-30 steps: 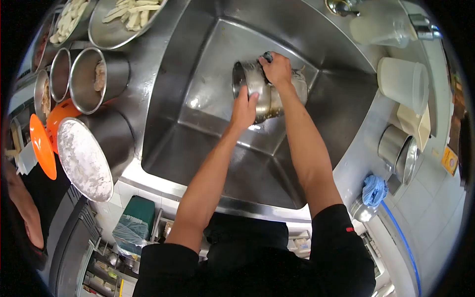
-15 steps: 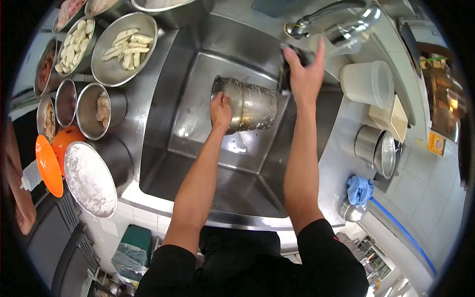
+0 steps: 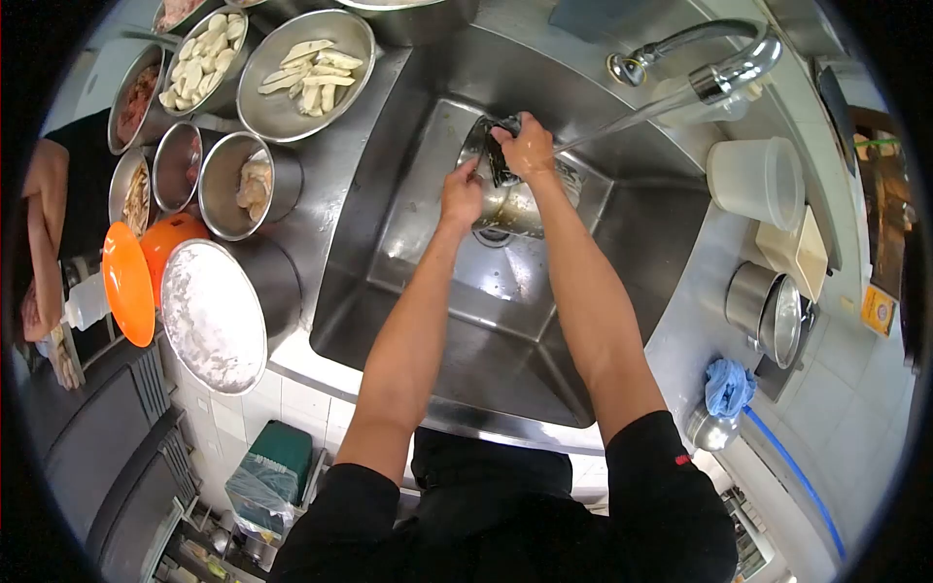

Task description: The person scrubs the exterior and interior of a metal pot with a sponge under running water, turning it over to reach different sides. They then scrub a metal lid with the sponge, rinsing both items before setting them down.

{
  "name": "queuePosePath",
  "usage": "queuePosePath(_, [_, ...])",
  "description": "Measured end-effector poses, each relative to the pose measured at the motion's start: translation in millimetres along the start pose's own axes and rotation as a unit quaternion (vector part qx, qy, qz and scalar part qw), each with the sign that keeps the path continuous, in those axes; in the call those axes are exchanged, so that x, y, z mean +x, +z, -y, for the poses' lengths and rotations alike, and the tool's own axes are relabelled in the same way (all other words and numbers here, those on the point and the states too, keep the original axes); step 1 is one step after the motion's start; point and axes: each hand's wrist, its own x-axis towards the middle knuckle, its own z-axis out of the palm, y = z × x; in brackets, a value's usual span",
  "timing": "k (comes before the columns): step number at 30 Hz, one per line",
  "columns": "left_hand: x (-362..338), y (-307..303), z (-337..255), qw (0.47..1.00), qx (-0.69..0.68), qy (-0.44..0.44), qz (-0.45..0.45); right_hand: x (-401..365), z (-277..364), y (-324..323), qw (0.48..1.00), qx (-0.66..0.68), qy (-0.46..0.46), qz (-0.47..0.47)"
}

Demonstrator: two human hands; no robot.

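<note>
A cylindrical steel pot lies on its side in the sink, its mouth toward the left. My left hand is closed on the pot's rim. At the mouth, my right hand grips a black scrub pad and presses it to the rim; the pad's exact kind is hard to make out. A stream of water from the faucet reaches my right hand and the pot. Pale residue shows on the pot's outer wall, and my right arm hides part of it.
Steel bowls of cut pale food, a pot of white powder and an orange container line the left counter. A white plastic tub, steel pots and a blue cloth are on the right. Another person's arm shows far left.
My right hand has come down and left from near the faucet, bringing the black pad to the pot's mouth. A slanting water stream now shows. The view has shifted slightly.
</note>
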Motion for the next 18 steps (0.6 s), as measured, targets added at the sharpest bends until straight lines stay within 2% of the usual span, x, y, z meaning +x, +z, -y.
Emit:
queuePosePath(2, [-5.1,5.4,3.2,1.0,-0.012,0.011,-0.012,-10.3,6.8,12.2,0.993,-0.074,0.073,-0.057])
queuePosePath(3, [-6.9,6.7,2.9,0.999,-0.022,0.023,-0.02,-15.2,4.5,19.7,0.993,-0.04,0.094,-0.051])
queuePosePath(5, [-8.9,4.0,7.5,0.999,-0.031,0.03,-0.027,-35.5,-6.8,39.6,0.991,-0.037,0.043,-0.123])
queuePosePath(6, [-8.8,0.9,10.6,1.0,-0.007,0.025,-0.002,-33.7,-9.3,42.4,0.991,-0.037,0.042,-0.119])
queuePosePath(8, [-25.3,-10.6,-9.6,0.997,0.052,-0.009,0.064,-35.8,-21.6,45.2,0.977,-0.027,-0.038,-0.206])
queuePosePath(9, [-24.8,-9.3,-5.3,0.996,0.055,-0.007,0.068,-22.1,-23.3,40.2,0.98,-0.021,-0.015,-0.195])
queuePosePath(11, [-24.4,-5.8,13.2,0.999,0.012,0.04,0.02,14.4,-30.0,35.2,0.984,-0.006,0.093,-0.15])
queuePosePath(14, [-29.0,-1.3,20.8,0.999,-0.033,0.029,0.027,28.2,-23.1,26.2,0.981,0.021,0.147,-0.128])
queuePosePath(15, [-28.5,0.3,21.3,0.999,-0.046,0.019,0.019,22.9,-27.5,31.1,0.98,0.021,0.149,-0.129])
queuePosePath(17, [-19.7,-0.1,22.4,0.998,-0.039,0.034,0.042,2.4,-36.6,45.4,0.974,-0.006,0.079,-0.213])
queuePosePath(18, [-13.2,-1.2,21.4,0.996,-0.032,0.048,0.063,-11.9,-33.5,40.6,0.969,0.058,0.083,-0.226])
